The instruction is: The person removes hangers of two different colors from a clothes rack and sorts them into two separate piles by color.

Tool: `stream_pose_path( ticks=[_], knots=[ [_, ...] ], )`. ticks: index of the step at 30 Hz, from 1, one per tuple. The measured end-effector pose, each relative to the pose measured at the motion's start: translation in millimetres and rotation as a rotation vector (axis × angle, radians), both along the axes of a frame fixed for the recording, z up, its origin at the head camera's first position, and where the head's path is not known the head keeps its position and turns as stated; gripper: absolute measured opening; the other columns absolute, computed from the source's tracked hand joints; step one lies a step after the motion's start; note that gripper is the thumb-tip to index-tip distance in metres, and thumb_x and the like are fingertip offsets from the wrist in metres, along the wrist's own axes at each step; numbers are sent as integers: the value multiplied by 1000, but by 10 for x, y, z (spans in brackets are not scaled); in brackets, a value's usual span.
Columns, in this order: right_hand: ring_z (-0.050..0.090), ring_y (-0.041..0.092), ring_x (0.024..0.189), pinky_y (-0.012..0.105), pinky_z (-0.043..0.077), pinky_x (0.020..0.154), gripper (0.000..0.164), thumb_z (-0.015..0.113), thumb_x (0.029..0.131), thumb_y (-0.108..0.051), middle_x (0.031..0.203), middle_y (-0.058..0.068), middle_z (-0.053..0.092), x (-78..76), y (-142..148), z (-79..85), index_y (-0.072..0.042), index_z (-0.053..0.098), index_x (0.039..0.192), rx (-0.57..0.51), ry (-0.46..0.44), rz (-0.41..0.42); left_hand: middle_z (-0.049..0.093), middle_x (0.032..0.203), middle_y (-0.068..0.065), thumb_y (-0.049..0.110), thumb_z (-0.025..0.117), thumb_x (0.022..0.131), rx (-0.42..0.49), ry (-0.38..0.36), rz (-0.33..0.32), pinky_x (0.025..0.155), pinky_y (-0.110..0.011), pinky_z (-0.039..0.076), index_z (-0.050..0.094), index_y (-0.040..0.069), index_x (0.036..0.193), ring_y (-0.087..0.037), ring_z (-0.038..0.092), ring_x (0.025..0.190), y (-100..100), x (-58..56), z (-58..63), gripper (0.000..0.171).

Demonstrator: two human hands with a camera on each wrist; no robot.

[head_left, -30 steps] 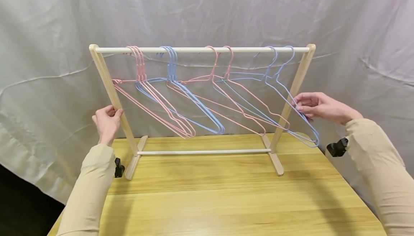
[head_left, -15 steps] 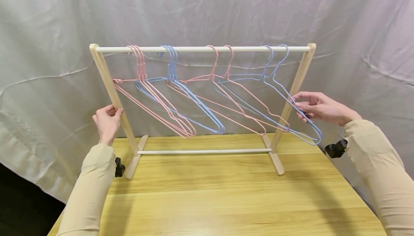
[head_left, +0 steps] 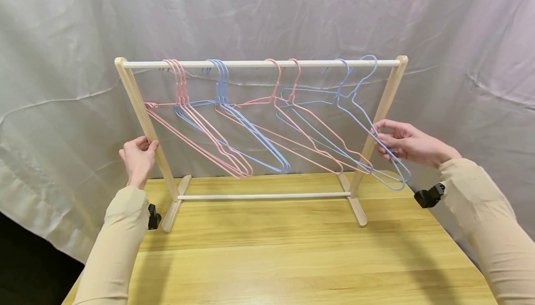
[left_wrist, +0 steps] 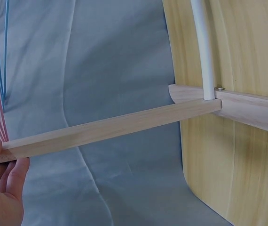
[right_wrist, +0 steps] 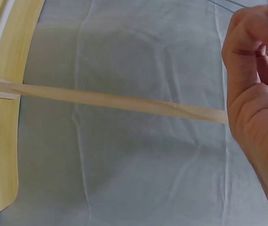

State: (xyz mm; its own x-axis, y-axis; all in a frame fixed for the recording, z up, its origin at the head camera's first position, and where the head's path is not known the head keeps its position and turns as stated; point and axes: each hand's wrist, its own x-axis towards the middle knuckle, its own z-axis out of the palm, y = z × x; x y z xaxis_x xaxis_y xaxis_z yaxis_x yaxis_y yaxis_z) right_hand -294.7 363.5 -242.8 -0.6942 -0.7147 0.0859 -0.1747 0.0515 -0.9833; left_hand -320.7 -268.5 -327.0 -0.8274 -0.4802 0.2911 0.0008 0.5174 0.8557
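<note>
In the head view, my left hand [head_left: 139,158] grips the left wooden post [head_left: 135,98] of a small clothes rack, thumb and fingers on either side. My right hand [head_left: 411,142] pinches the shoulder of the rightmost blue wire hanger [head_left: 362,115] beside the right post [head_left: 388,91]. That hanger's hook rises slightly above the white top rod [head_left: 251,64]. Another blue hanger [head_left: 339,92] hangs close to its left, their wires overlapping near my fingers. In the right wrist view, the curled fingers [right_wrist: 247,44] show, with only a blurred bit of blue wire.
Farther left on the rod hang two spaced pink hangers [head_left: 274,96], a bunch of blue hangers [head_left: 222,92] and a bunch of pink hangers [head_left: 182,96]. The rack stands on a wooden table [head_left: 271,249], with a lower white bar [head_left: 263,197]. A grey curtain [head_left: 259,17] hangs behind.
The two blue hangers at right have shifted left along the rod, and the rightmost one's hook has risen and turned. My right hand has moved slightly left. The left hand holds still.
</note>
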Motion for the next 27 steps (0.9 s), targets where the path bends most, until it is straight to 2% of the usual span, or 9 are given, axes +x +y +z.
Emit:
stream_pose_path(
  ticks=[3, 9, 14, 19, 22, 24, 27],
  knots=[
    [69, 7, 81, 21, 58, 68, 28, 33, 107, 3, 94, -1, 69, 3, -12, -9, -10, 53, 122, 8, 16, -22, 66, 128, -20, 26, 60, 101, -3, 0, -1, 101, -42, 24, 67, 3, 130, -28, 34, 127, 4, -1, -7, 38],
    [64, 6, 71, 19, 50, 57, 24, 40, 107, -3, 91, -6, 70, 22, -44, 78, -10, 58, 121, 65, 77, -158, 66, 128, -20, 26, 60, 101, -7, 1, -4, 102, -43, 23, 67, 3, 129, -28, 34, 127, 2, -4, -1, 37],
    [62, 4, 70, 18, 47, 54, 25, 44, 106, -6, 89, -8, 70, -18, -71, 137, -14, 62, 121, 103, 131, -217, 66, 129, -19, 27, 60, 101, -7, -1, -3, 102, -43, 23, 67, 4, 130, -26, 33, 126, -10, -6, 0, 37],
    [58, 3, 68, 18, 44, 52, 23, 41, 108, -9, 81, -6, 64, -45, -83, 173, -16, 59, 120, 118, 149, -194, 66, 128, -19, 26, 60, 101, -9, 6, -4, 101, -43, 23, 67, 3, 130, -26, 34, 126, -10, -2, 8, 37],
    [51, 7, 63, 26, 31, 48, 22, 38, 108, -9, 78, -5, 61, -60, -101, 185, -13, 56, 119, 91, 162, -158, 66, 128, -20, 25, 60, 101, -9, 8, -2, 101, -43, 23, 66, 3, 130, -26, 34, 125, -7, 2, 10, 37],
    [42, 12, 59, 32, 22, 50, 23, 37, 108, -7, 77, -4, 59, -70, -109, 191, -11, 57, 119, 65, 183, -142, 66, 128, -20, 25, 60, 101, -13, 7, -2, 100, -43, 23, 66, 3, 130, -26, 34, 125, -5, 5, 9, 37],
    [31, 19, 59, 37, 16, 55, 25, 37, 108, -4, 76, -4, 59, -81, -110, 201, -9, 60, 118, 36, 205, -143, 66, 128, -20, 25, 60, 101, -17, 3, -3, 99, -43, 24, 66, 3, 130, -27, 34, 124, -1, 11, 5, 38]
  ],
)
